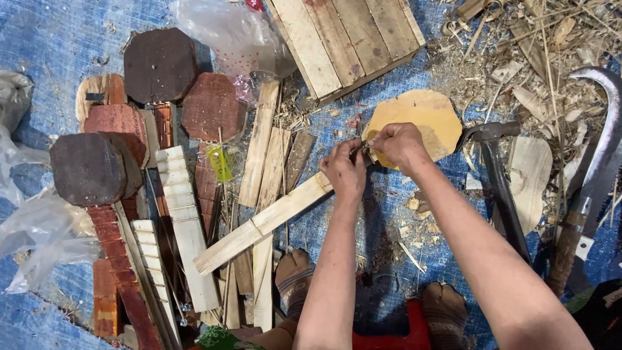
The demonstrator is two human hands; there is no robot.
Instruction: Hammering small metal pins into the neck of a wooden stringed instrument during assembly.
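Observation:
My left hand (345,170) pinches the upper end of a long pale wooden slat (262,223) that runs diagonally down to the left over the blue tarp. My right hand (398,146) meets it fingertip to fingertip, gripping something small at the slat's end; what it is stays hidden by the fingers. Just behind my right hand lies a yellowish octagonal wooden board (424,116). Both hands are closed in a pinch.
A hammer (499,175) and a curved sickle (593,162) lie to the right among wood shavings. Dark and reddish octagonal boards (159,65), notched strips (184,220) and loose slats are piled at left. A plank panel (346,39) sits at top. My socked feet (295,279) are below.

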